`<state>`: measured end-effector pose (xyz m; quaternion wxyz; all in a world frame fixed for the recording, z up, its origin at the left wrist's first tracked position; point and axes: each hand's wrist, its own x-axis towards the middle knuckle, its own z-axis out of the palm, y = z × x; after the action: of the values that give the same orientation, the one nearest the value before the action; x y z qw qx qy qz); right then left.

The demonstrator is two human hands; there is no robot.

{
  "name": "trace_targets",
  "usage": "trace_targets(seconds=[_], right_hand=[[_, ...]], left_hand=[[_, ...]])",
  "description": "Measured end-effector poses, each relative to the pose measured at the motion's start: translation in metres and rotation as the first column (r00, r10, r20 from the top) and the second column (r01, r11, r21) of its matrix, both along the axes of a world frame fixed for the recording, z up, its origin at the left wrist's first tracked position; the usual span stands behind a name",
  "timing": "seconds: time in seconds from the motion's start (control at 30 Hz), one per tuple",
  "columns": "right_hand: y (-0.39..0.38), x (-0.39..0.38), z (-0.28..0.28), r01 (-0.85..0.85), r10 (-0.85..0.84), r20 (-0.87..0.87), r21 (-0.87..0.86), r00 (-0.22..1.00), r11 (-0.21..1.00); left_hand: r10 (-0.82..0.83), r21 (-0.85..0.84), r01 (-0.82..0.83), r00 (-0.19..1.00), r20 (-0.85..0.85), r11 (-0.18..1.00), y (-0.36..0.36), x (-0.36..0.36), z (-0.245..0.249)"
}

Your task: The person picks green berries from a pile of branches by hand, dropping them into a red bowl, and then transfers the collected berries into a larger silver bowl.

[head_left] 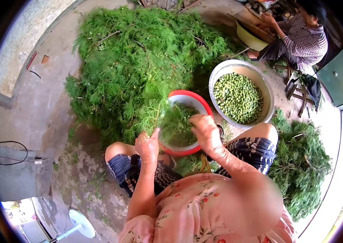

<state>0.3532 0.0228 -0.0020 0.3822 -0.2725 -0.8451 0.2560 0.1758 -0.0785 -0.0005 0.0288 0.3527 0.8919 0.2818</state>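
Left hand (148,146) is clamped on the thin stem of a feathery conifer sprig (154,115), held upright beside a round red plastic basin (187,92) (white inside) on the lap. Right hand (206,131) is curled over the basin's foliage; its grip cannot be told. At two o'clock, small round green fruits (238,97) are heaped in a shiny metal basin (269,97).

Left hand (148,146) gripping green sprig (155,111), right hand (204,130) over red basin (204,104).

Grey concrete floor (37,101), moss-stained: big heap of green feathery branches (139,52) far side, round metal basin of green berries (242,67) beside.
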Motion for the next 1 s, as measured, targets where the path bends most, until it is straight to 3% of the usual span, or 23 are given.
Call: trace_targets(seconds=[0.03,0.1,0.13,0.17,0.2,0.23,0.27,0.3,0.33,0.37,0.4,0.47,0.5,0.6,0.63,0.73,0.77,0.87,0.9,1.0], right_hand=[[-0.003,-0.004,0.009,-0.153,0.131,0.181,0.116,0.975,0.981],[-0.009,-0.013,0.002,-0.286,0.245,0.191,0.232,0.950,0.930],[-0.012,-0.023,-0.004,-0.294,0.248,0.188,0.279,0.950,0.914],[-0.011,-0.027,0.001,-0.303,0.252,0.196,0.307,0.948,0.902],[-0.009,-0.026,0.007,-0.337,0.293,0.185,0.298,0.938,0.893],[-0.009,-0.026,-0.004,-0.409,0.315,0.362,0.220,0.877,0.886],[-0.009,-0.023,0.006,-0.358,0.269,0.277,0.353,0.923,0.865],[-0.006,-0.024,0.011,-0.287,0.251,0.140,0.493,0.958,0.821],[-0.012,-0.020,-0.007,-0.394,0.282,0.365,0.284,0.888,0.874],[-0.016,-0.018,-0.012,-0.375,0.262,0.387,0.252,0.884,0.892],[-0.019,-0.017,-0.012,-0.361,0.272,0.332,0.247,0.903,0.899],[-0.031,-0.016,-0.028,-0.288,0.232,0.263,0.199,0.936,0.937],[-0.038,-0.014,-0.036,-0.313,0.271,0.333,0.078,0.903,0.947],[-0.050,-0.009,-0.012,-0.350,0.397,0.282,-0.202,0.874,0.915],[-0.054,-0.008,-0.005,-0.302,0.367,0.241,-0.268,0.898,0.915],[-0.059,-0.003,0.007,-0.238,0.351,0.232,-0.407,0.907,0.882],[-0.059,0.001,0.013,-0.235,0.379,0.221,-0.488,0.898,0.841],[-0.074,0.009,0.009,-0.269,0.231,-0.143,-0.616,0.962,0.741],[-0.075,0.008,0.003,-0.230,0.220,-0.108,-0.719,0.969,0.656],[-0.084,0.025,0.010,-0.228,0.210,-0.122,-0.753,0.970,0.617]], left_hand=[[-0.059,0.026,0.059,0.998,-0.015,0.998,0.000,-0.003,-0.009],[-0.148,0.091,0.144,0.988,0.042,0.985,0.001,-0.008,-0.025],[-0.245,0.098,0.249,0.968,-0.046,0.964,-0.001,-0.009,-0.025],[-0.276,0.086,0.268,0.957,0.090,0.960,0.000,-0.012,-0.025],[-0.264,0.149,0.223,0.887,0.380,0.963,-0.001,-0.016,-0.030],[-0.216,0.087,0.199,0.858,0.465,0.976,-0.001,-0.018,-0.030],[-0.161,0.020,0.179,0.826,0.541,0.984,-0.001,-0.021,-0.030],[-0.229,0.188,0.145,0.780,0.582,0.971,-0.002,-0.016,-0.030],[-0.273,0.244,0.159,0.778,0.566,0.957,-0.003,-0.017,-0.035],[-0.265,0.225,0.172,0.822,0.505,0.959,-0.002,-0.014,-0.029],[-0.198,0.107,0.168,0.887,0.417,0.980,0.000,-0.004,-0.009],[-0.123,0.036,0.120,0.988,0.098,0.992,0.002,0.004,-0.010],[-0.104,0.022,0.103,0.992,0.072,0.994,0.003,0.006,-0.011],[-0.022,-0.044,0.022,1.000,-0.005,0.999,0.007,0.013,-0.010],[0.008,-0.070,-0.010,0.999,-0.031,0.997,0.009,0.015,-0.010],[0.029,-0.028,-0.025,0.988,0.152,0.999,0.016,0.017,-0.011],[0.029,0.149,-0.061,0.978,0.208,0.987,0.016,0.013,-0.028],[-0.026,0.231,0.010,0.997,0.067,0.973,0.016,0.005,-0.033],[0.005,0.131,-0.039,0.968,0.252,0.991,0.017,0.004,-0.030],[-0.110,0.481,-0.064,0.940,0.324,0.874,0.022,0.012,-0.015]])
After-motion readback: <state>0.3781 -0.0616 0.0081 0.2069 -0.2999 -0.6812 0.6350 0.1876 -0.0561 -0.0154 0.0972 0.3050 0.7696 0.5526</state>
